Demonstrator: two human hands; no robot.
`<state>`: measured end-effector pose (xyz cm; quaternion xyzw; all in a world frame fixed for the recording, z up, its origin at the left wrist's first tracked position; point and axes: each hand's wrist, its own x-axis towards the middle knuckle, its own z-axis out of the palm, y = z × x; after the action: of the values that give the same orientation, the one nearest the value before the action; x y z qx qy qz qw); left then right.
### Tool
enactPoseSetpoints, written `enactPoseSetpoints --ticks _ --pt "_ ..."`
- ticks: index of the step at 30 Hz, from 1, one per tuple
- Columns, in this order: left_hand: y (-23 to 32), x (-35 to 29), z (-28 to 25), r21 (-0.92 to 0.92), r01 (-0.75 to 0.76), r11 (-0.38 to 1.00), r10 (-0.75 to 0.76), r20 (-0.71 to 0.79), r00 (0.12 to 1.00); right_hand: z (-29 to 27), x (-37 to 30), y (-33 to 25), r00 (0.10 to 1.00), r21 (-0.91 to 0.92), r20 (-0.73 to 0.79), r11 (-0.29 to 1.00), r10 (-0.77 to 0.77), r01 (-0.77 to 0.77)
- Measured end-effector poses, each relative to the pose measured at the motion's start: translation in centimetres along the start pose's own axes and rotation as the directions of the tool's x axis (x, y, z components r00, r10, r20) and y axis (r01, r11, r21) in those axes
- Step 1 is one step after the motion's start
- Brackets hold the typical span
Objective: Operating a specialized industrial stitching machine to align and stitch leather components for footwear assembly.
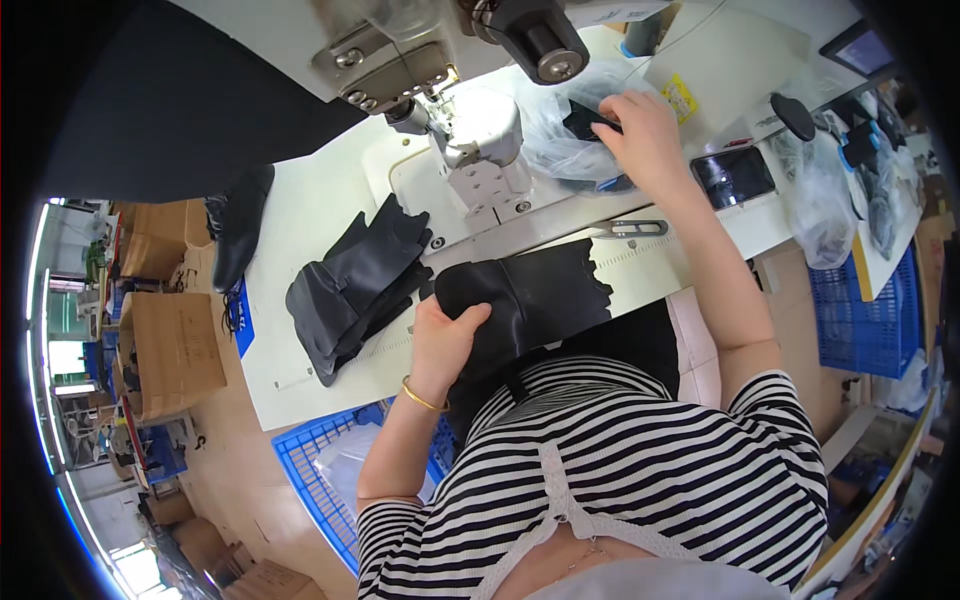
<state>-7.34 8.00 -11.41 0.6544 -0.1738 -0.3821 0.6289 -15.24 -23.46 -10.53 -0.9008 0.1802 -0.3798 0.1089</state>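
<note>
My left hand (443,340) grips the left end of a black leather shoe upper (545,297) at the table's front edge, thumb on top. The upper's right end has a jagged, toothed edge. Farther off to the right, my right hand (642,135) is over a clear plastic bag (550,135). Its thumb and fingers close on a small black piece (582,120) at the bag; part of that piece is hidden. Left of the upper lies a pile of similar black leather uppers (355,285). The sewing machine (478,150) stands behind them with its lamp lit.
Thread snips (632,229) lie on the table behind the upper, and a dark phone (733,177) sits right of my right forearm. A finished-looking black shoe (240,228) rests at the table's left edge. Blue baskets (330,480) stand below. More plastic bags (822,205) are at the right.
</note>
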Motion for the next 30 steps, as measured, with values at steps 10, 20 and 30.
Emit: enactPoseSetpoints --ticks 10,20,30 --pt "-1.1 0.0 0.6 0.234 -0.125 0.964 0.160 -0.139 0.977 -2.0 -1.3 -2.6 0.968 0.352 0.052 0.903 0.245 -0.247" --pt "-1.5 0.3 0.0 0.239 -0.127 0.963 0.154 -0.102 0.983 -0.7 -10.1 -12.3 0.626 0.615 0.780 0.189 0.000 -0.766" --pt "-1.0 -0.5 0.8 0.298 -0.209 0.931 0.246 -0.091 0.965 0.1 -10.2 -12.9 0.667 0.603 0.744 0.391 0.039 -0.695"
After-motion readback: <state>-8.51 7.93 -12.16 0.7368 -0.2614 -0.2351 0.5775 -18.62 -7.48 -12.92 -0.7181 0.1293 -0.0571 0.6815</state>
